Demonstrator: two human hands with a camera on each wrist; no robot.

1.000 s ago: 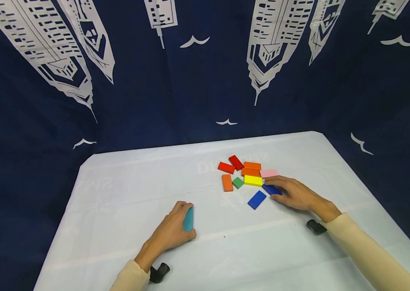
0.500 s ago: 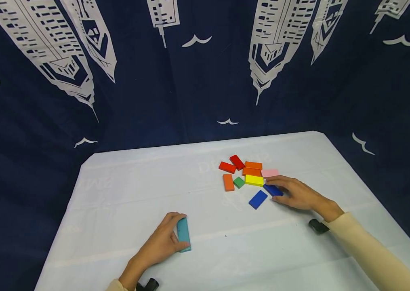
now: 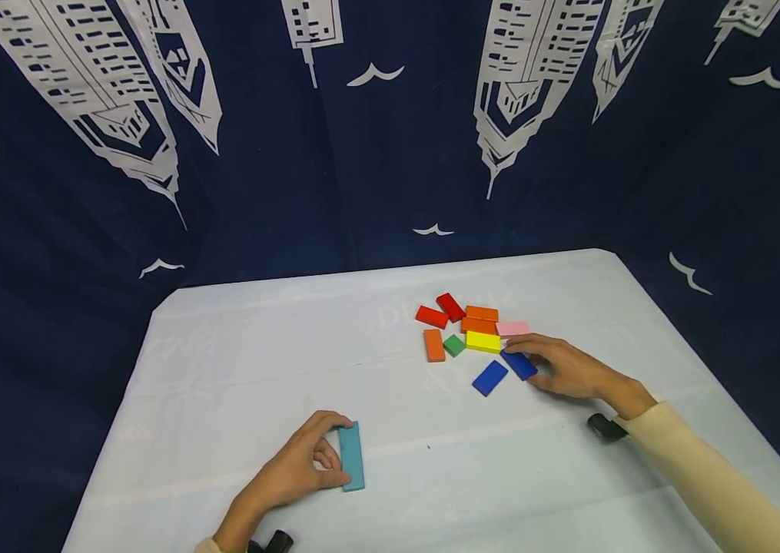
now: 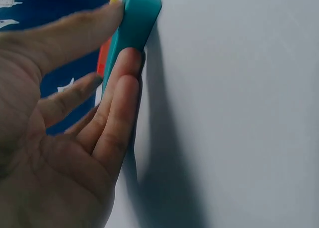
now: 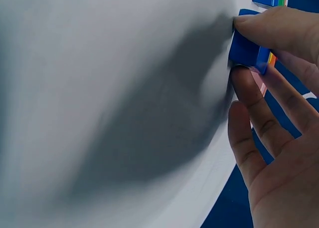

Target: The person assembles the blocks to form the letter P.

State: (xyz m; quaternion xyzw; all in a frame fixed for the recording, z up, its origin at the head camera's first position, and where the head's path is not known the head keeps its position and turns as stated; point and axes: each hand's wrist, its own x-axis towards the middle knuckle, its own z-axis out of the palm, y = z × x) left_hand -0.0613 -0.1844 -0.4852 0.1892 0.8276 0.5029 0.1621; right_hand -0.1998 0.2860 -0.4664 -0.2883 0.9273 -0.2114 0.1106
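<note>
A teal block lies lengthwise on the white table, and my left hand pinches it between thumb and fingers at its two ends. In the left wrist view the teal block has the thumb on one side and fingertips against its underside edge. At the cluster's right side, my right hand holds a blue block, thumb at its near end and fingers at its far end. The right wrist view shows this blue block between thumb and fingers. A second blue block lies just left of it.
Several blocks lie together beyond the right hand: yellow, pink, green, orange and red among them. The white table's far edge meets a dark blue patterned cloth.
My left hand has moved toward the near left with the teal block, which now lies flat in view. The right hand has barely moved; its thumb has shifted slightly and more of the blue block shows.
</note>
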